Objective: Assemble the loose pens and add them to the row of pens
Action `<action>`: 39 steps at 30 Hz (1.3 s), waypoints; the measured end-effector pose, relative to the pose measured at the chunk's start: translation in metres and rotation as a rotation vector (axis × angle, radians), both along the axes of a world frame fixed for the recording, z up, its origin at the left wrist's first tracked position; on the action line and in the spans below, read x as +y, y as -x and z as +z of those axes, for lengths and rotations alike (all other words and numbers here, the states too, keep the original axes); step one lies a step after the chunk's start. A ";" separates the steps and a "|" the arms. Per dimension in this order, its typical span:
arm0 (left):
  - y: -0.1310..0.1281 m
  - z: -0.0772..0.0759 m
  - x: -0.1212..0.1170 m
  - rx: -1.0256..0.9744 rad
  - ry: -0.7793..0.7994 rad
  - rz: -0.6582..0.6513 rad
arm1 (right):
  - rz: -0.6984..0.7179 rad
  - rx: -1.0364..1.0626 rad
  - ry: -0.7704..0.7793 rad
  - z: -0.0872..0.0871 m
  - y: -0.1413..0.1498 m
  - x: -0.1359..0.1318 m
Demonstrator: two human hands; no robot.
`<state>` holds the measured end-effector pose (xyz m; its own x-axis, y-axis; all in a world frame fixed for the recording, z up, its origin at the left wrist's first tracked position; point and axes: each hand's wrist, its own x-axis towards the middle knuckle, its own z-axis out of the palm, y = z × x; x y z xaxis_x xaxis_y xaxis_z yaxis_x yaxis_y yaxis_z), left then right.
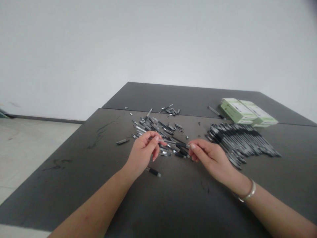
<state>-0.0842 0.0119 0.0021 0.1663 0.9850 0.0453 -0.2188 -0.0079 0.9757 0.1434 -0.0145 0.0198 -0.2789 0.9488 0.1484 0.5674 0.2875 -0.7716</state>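
Observation:
My left hand (145,152) and my right hand (209,157) hold one pen (176,144) between them, each pinching an end, just above the dark table (81,172). Right behind the hands lies a loose pile of pen parts (158,129), clear barrels and black pieces. A single black pen part (153,171) lies on the table beside my left wrist. To the right of my right hand lies a tidy row of whole pens (244,142).
Two green and white boxes (247,112) stand at the back right, with one pen (216,112) beside them. A second dark table (178,96) adjoins behind, carrying a few stray parts (170,109). The floor (27,145) drops off at left.

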 end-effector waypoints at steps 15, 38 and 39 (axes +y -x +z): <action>-0.002 0.002 -0.002 0.040 -0.007 -0.014 | 0.044 0.004 0.063 0.000 0.000 0.001; 0.001 -0.003 0.001 0.058 -0.021 -0.023 | 0.044 -0.041 0.008 0.005 0.000 -0.001; 0.001 -0.003 0.001 0.061 -0.022 -0.025 | 0.041 -0.047 -0.004 0.006 0.000 -0.001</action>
<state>-0.0853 0.0128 -0.0008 0.1941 0.9794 0.0558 -0.1590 -0.0247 0.9870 0.1432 -0.0156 0.0254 -0.3246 0.9357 0.1383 0.5909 0.3148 -0.7428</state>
